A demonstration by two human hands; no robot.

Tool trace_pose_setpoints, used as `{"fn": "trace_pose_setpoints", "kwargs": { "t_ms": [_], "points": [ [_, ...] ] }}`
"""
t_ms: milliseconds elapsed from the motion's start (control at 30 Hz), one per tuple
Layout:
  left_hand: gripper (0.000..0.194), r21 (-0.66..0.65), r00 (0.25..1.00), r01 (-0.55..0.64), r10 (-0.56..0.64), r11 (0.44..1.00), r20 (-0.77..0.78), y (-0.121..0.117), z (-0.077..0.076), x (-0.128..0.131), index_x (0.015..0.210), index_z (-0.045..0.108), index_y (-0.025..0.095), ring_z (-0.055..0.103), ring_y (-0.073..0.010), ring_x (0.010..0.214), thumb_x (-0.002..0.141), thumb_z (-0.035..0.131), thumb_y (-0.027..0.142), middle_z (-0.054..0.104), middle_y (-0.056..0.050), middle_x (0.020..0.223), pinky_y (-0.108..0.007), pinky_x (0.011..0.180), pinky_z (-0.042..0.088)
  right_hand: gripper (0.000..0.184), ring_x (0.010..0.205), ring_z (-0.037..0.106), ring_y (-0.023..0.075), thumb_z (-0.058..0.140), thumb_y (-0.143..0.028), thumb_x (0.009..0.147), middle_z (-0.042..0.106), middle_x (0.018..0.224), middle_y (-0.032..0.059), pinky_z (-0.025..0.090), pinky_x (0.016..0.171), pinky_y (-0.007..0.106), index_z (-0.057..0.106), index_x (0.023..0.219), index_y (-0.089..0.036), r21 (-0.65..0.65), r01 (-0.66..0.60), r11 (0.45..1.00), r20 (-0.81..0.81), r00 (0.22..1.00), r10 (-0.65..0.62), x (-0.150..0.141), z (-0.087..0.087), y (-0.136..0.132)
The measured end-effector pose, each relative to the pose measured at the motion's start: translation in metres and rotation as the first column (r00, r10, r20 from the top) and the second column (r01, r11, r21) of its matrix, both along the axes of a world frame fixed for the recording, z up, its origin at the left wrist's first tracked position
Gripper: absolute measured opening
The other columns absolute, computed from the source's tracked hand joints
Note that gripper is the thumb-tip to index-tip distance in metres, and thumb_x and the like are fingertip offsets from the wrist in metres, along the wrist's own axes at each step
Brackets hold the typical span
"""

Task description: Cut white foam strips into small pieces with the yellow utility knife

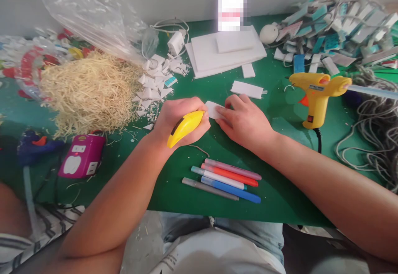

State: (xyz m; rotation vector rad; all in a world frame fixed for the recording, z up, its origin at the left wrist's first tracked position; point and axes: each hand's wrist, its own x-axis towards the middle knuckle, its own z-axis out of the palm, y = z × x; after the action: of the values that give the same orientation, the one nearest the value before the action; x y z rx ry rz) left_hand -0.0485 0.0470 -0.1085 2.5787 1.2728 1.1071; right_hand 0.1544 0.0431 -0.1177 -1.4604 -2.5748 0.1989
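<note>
My left hand (183,118) is wrapped round a yellow utility knife (186,128). Its blade end is hidden by my fingers, close to the left end of a small white foam board piece (214,109). Fingers of my right hand (241,116) hold that piece down on the green table, covering its right part. Just beyond my right hand lies another white strip (247,89), with thin slivers at its end. Larger white boards (199,64) are stacked farther back, and a small white rectangle (248,71) rests in front of them.
Several markers (230,172) lie near the table's front edge. At right are a yellow hot glue gun (317,95), grey cord (373,120) and a heap of blue-white pieces (338,29). To the left are white scraps (152,87), straw (93,87) and a purple power adapter (82,156).
</note>
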Motion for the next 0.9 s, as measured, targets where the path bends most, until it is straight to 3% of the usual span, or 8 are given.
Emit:
{"fn": "trace_pose_setpoints", "kwargs": {
  "t_ms": [333,433,533,600,767,900],
  "points": [
    [0.013,0.019,1.0,0.004,-0.004,1.0,-0.011,-0.003,0.008,-0.003,0.067,0.065,0.023,0.059,-0.0125,0.047,0.078,0.059,0.026,0.067,0.003,0.056,-0.024,0.048,0.048,0.031,0.095,0.048,0.0278,0.051,-0.027,0.098,0.062,0.108,0.0172,0.048,0.077,0.039,0.075,0.112,-0.014,0.011,-0.006,1.0,0.007,1.0,0.006,0.001,-0.002,0.001],
    [0.014,0.013,0.996,-0.042,0.041,0.999,0.081,-0.004,0.01,-0.004,0.073,0.071,0.022,0.065,-0.0125,0.053,0.082,0.063,0.028,0.072,0.003,0.063,-0.023,0.053,0.053,0.03,0.094,0.048,0.0272,0.05,-0.027,0.098,0.062,0.107,0.0164,0.047,0.076,0.039,0.075,0.111,-0.015,0.053,-0.029,0.998,-0.025,0.999,0.03,0.004,-0.006,0.001],
    [0.02,-0.067,0.95,-0.153,0.166,0.986,0.265,-0.002,0.002,-0.001,0.088,0.077,0.021,0.074,-0.0152,0.069,0.088,0.064,0.036,0.08,-0.001,0.082,-0.026,0.068,0.061,0.03,0.091,0.047,0.0264,0.05,-0.028,0.099,0.062,0.107,0.0157,0.046,0.074,0.039,0.075,0.11,-0.016,0.086,-0.039,0.995,-0.048,0.998,0.043,0.007,-0.011,0.0],
    [0.024,-0.177,0.896,-0.183,0.238,0.967,0.375,0.001,-0.007,0.002,0.095,0.078,0.022,0.074,-0.0157,0.069,0.09,0.065,0.043,0.08,-0.002,0.088,-0.028,0.069,0.063,0.03,0.089,0.047,0.0256,0.05,-0.029,0.099,0.062,0.105,0.0151,0.046,0.073,0.038,0.075,0.11,-0.016,0.111,-0.043,0.993,-0.06,0.997,0.05,0.009,-0.012,0.0],
    [0.03,-0.395,0.882,-0.075,0.245,0.916,0.402,0.01,-0.023,0.004,0.104,0.077,0.024,0.071,-0.0125,0.058,0.092,0.069,0.05,0.077,0.001,0.077,-0.024,0.061,0.06,0.029,0.088,0.048,0.0246,0.052,-0.03,0.098,0.063,0.103,0.014,0.045,0.071,0.036,0.075,0.108,-0.017,0.149,-0.056,0.987,-0.063,0.996,0.066,0.01,-0.014,0.001],
    [0.028,-0.362,0.881,-0.078,0.234,0.929,0.411,0.013,-0.026,0.006,0.1,0.077,0.023,0.071,-0.0118,0.061,0.091,0.07,0.048,0.079,0.0,0.082,-0.024,0.069,0.062,0.03,0.088,0.048,0.025,0.051,-0.031,0.099,0.063,0.105,0.0147,0.046,0.072,0.038,0.074,0.111,-0.016,0.154,-0.064,0.986,-0.066,0.995,0.075,0.01,-0.016,0.001]
  ]
}}
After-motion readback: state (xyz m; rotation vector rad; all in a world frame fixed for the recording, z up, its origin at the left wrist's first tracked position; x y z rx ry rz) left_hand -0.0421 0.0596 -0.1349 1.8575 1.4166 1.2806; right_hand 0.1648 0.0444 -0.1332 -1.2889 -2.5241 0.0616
